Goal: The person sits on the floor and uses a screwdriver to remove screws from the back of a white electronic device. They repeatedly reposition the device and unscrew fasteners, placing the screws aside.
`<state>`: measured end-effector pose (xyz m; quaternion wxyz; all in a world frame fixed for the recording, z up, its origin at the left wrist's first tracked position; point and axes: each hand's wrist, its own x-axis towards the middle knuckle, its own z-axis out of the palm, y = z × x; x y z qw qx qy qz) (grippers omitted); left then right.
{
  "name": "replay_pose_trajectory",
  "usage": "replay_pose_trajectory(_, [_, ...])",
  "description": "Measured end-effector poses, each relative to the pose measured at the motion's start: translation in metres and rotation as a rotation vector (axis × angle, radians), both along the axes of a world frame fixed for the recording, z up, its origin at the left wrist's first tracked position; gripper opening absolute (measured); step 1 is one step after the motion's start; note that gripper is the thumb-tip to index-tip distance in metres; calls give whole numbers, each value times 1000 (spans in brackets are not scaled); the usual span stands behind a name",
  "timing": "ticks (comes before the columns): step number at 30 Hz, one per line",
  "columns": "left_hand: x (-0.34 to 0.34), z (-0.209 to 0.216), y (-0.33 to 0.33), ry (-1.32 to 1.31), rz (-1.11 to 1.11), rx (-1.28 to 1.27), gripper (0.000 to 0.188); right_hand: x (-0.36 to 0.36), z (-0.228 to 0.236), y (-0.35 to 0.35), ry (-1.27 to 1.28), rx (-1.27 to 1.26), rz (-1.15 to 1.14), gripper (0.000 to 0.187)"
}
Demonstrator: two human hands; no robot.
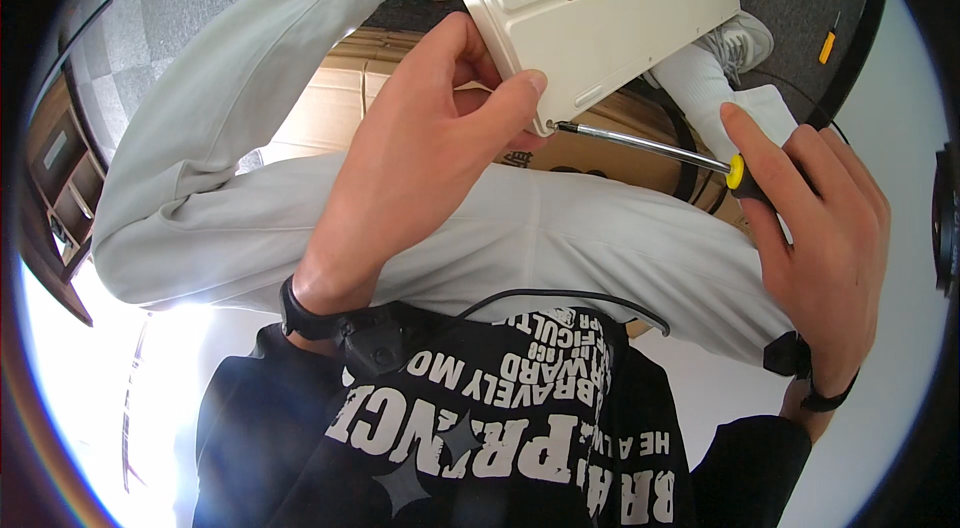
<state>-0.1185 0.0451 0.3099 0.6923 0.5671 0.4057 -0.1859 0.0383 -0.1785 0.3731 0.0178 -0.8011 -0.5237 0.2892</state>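
Observation:
A cream keyboard [620,3] is held tilted with its underside up, showing a label and a flip-out foot; a bit of orange shows at its left edge. My left hand [430,128] grips its near left corner, the thumb on the underside and the fingers partly hidden beneath. In my right hand [825,208] is a screwdriver [650,146] with a long metal shaft and a yellow and black handle. Its tip meets the keyboard's near corner, at a small screw or screw hole [550,125]. My right index finger is stretched out past the handle.
Under the keyboard lies a cardboard box [620,143], between my legs in light trousers [220,78]. A small yellow-handled screwdriver [828,43] rests on the grey carpet at the far right. A black cable [560,294] crosses my lap. Wooden shelving [65,168] stands at the left.

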Motion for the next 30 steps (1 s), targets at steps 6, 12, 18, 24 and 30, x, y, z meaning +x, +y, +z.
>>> replay_pose_trajectory(6, [3, 6, 0, 13, -23, 3, 35, -1, 0, -1, -10, 31, 1, 61])
replay_pose_trajectory(12, [3, 9, 4, 47, -153, 44, 42, 0, -1, -4, -6, 44, 16, 62])
replay_pose_trajectory(18, [1, 6, 4, 23, -113, 7, 39, 1, -1, -4, -16, 26, 33, 64])
replay_pose_trajectory(24, [-1, 4, 5, -1, -78, -17, 35, 4, 2, -6, 0, 19, 0, 64])
replay_pose_trajectory(30, [-1, 4, 5, -8, -92, -13, 35, 1, 0, -7, -1, 22, 4, 65])
